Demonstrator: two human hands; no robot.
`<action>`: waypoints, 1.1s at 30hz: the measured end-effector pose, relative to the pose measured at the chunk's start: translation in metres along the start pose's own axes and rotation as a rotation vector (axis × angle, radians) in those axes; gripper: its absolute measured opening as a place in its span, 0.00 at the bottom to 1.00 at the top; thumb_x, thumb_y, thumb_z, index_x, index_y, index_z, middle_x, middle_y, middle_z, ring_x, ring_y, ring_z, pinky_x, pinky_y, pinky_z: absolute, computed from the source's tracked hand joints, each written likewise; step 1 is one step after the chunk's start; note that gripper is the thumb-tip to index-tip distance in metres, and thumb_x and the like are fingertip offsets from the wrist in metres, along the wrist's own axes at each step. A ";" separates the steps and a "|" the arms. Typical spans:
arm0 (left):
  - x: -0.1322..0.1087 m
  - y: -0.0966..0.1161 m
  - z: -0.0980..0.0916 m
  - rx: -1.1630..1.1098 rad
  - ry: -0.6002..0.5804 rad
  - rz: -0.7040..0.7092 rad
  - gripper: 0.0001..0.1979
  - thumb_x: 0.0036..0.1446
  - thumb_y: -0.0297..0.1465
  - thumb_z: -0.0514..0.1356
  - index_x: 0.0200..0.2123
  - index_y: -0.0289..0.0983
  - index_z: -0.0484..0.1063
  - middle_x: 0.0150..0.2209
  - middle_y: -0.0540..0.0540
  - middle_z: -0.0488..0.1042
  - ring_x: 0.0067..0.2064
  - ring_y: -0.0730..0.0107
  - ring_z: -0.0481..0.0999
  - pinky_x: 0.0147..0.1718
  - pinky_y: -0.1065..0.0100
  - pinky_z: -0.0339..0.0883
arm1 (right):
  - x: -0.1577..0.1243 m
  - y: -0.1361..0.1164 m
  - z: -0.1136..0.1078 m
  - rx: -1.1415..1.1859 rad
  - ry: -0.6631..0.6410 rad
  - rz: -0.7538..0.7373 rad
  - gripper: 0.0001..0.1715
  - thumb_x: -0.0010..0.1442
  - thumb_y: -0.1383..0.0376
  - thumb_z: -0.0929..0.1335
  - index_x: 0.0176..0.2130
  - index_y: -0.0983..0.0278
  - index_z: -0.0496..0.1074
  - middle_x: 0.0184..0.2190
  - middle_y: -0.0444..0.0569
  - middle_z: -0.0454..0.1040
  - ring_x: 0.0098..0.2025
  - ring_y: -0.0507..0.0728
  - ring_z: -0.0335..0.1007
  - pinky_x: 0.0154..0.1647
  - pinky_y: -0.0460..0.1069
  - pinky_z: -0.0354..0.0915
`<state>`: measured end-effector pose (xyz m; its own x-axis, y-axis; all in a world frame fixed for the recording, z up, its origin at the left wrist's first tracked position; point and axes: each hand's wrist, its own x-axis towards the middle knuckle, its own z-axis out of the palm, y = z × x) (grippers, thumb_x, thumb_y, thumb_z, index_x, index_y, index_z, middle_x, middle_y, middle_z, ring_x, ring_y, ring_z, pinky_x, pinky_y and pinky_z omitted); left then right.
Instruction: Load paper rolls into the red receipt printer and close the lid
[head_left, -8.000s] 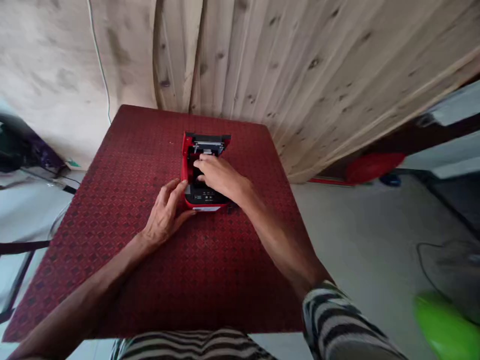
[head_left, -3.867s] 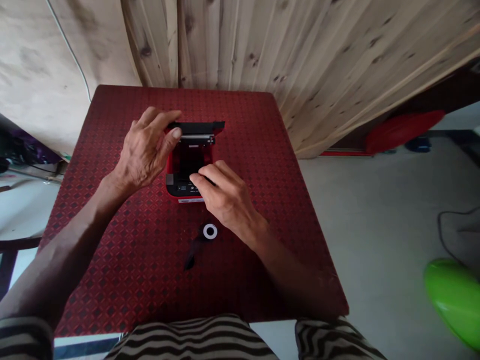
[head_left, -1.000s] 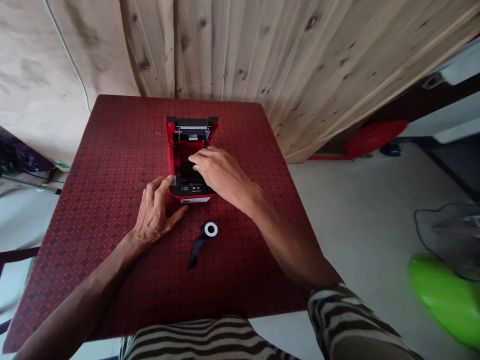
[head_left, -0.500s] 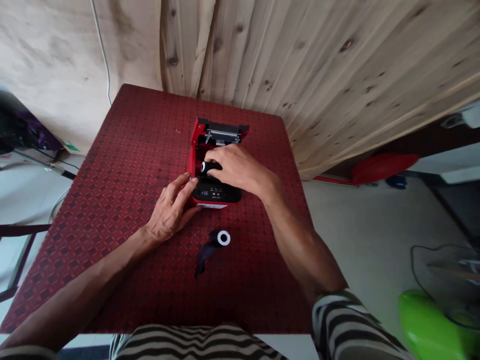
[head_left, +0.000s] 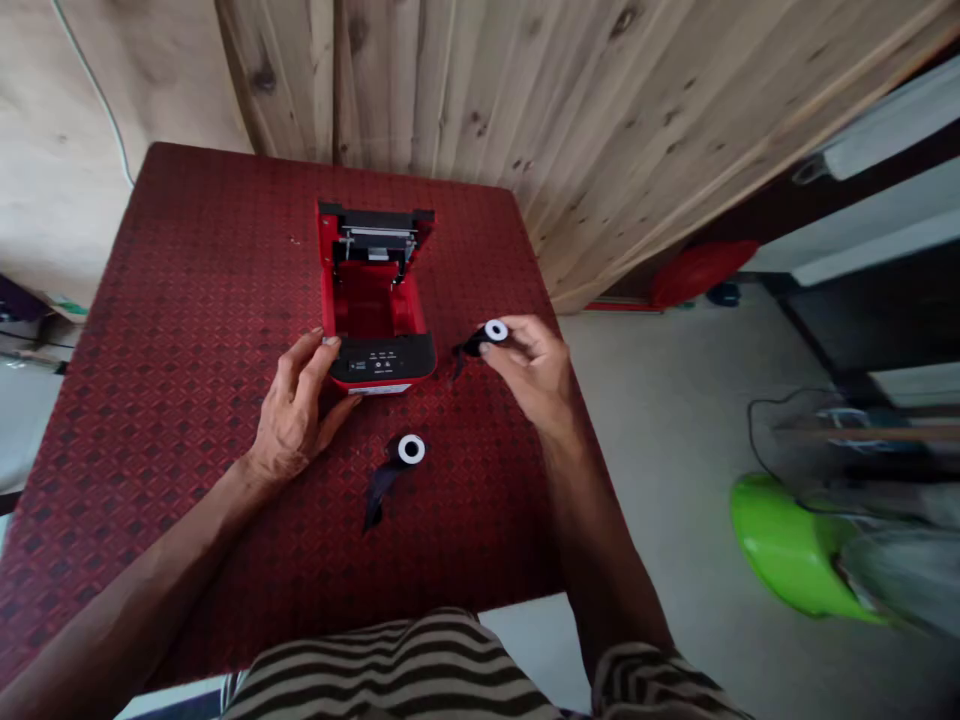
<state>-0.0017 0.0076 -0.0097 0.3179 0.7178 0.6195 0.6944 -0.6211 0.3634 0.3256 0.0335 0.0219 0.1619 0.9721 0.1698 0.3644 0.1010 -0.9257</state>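
A red and black label printer (head_left: pixel 382 362) stands on the table with its lid (head_left: pixel 375 235) raised. Its red inner bay (head_left: pixel 367 300) shows no roll inside. My left hand (head_left: pixel 296 400) grips the printer's front left corner, fingers on top and thumb at the front. To the right of the printer, my right hand (head_left: pixel 536 365) pinches a black ribbon roll (head_left: pixel 474 342) with a white core, and a short loose end hangs from it. A second black ribbon roll (head_left: pixel 411 450), also white-cored, lies in front of the printer with its tail (head_left: pixel 381 487) trailing toward me.
The table (head_left: pixel 225 230) has a red patterned cover and stands by a wooden plank wall (head_left: pixel 435 90). On the floor to the right is a bright green object (head_left: pixel 784 550), with cables and blurred items beside it. A red round object (head_left: pixel 705 270) sits farther back.
My right hand has lifted the ribbon roll out of the printer's bay and carried it to the right. My left hand has stayed on the printer's corner. The camera view has shifted.
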 end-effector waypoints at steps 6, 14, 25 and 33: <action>0.000 -0.002 0.002 0.023 -0.004 0.015 0.43 0.66 0.41 0.67 0.76 0.40 0.50 0.66 0.31 0.67 0.69 0.45 0.69 0.64 0.46 0.73 | -0.019 0.044 0.018 0.044 0.068 0.057 0.19 0.54 0.56 0.77 0.45 0.57 0.75 0.44 0.47 0.83 0.49 0.59 0.82 0.57 0.62 0.78; 0.002 -0.002 0.002 -0.029 -0.039 -0.003 0.43 0.66 0.44 0.66 0.76 0.41 0.50 0.68 0.32 0.65 0.71 0.45 0.66 0.70 0.44 0.65 | -0.053 0.018 -0.002 -0.222 0.176 -0.017 0.26 0.57 0.60 0.76 0.54 0.58 0.74 0.51 0.53 0.82 0.50 0.61 0.82 0.52 0.59 0.79; 0.000 -0.002 0.002 -0.093 -0.063 -0.038 0.42 0.67 0.45 0.65 0.75 0.42 0.50 0.70 0.33 0.63 0.73 0.43 0.64 0.71 0.40 0.62 | -0.120 -0.011 0.054 -0.145 -0.334 -0.200 0.19 0.66 0.69 0.73 0.55 0.57 0.77 0.53 0.51 0.83 0.57 0.60 0.79 0.62 0.63 0.73; -0.002 -0.002 0.002 -0.025 -0.037 -0.014 0.42 0.67 0.42 0.66 0.76 0.40 0.49 0.68 0.32 0.64 0.70 0.45 0.68 0.65 0.47 0.73 | -0.083 -0.071 0.019 -0.290 -0.389 -0.346 0.19 0.67 0.70 0.71 0.57 0.58 0.74 0.52 0.50 0.83 0.53 0.59 0.81 0.56 0.58 0.76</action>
<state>-0.0028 0.0084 -0.0127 0.3321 0.7374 0.5881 0.6827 -0.6182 0.3896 0.2686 -0.0502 0.0670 -0.3393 0.9046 0.2580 0.5802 0.4172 -0.6995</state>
